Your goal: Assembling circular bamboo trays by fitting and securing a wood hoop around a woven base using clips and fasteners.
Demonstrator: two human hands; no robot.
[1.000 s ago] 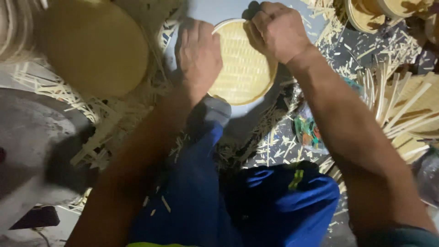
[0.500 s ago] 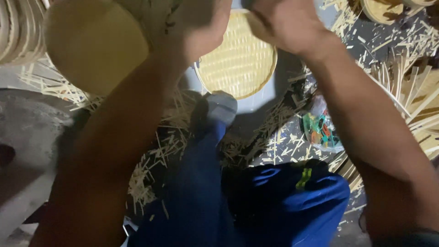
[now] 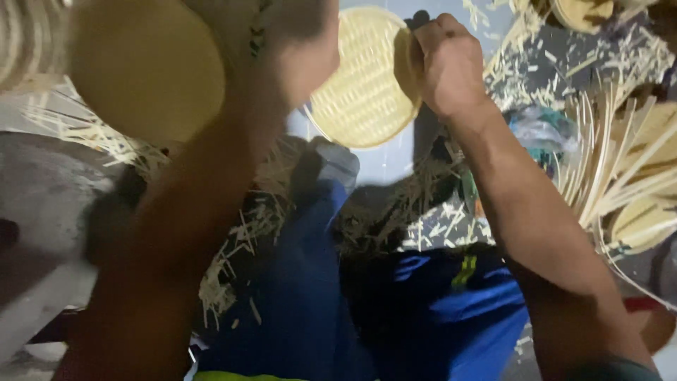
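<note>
A round woven bamboo tray [image 3: 363, 81] lies at the top centre of the head view, on a pale surface beyond the person's knee. All positions below are given relative to this tray.

The right hand [image 3: 448, 63] sits at the tray's right rim, fingers curled into a closed fist over the edge; it appears to clasp the rim, though a dark object showing at the top of the fist cannot be identified.

The left hand [image 3: 300, 49] is at the tray's left rim, raised close to the camera and heavily blurred. It covers the left edge of the tray. Whether its fingers are closed on anything cannot be told.

Left of the tray, a larger round bamboo lid [image 3: 144, 67] lies face down, partly overlapped by the left forearm. Below the tray, loose bamboo shavings [image 3: 240, 233] litter the floor around the blue trouser legs [image 3: 310, 296]. Right of the tray, a bundle of long bamboo strips [image 3: 620, 162] fans out, with a crumpled plastic wrapper [image 3: 539, 134] between the bundle and the right forearm.
</note>
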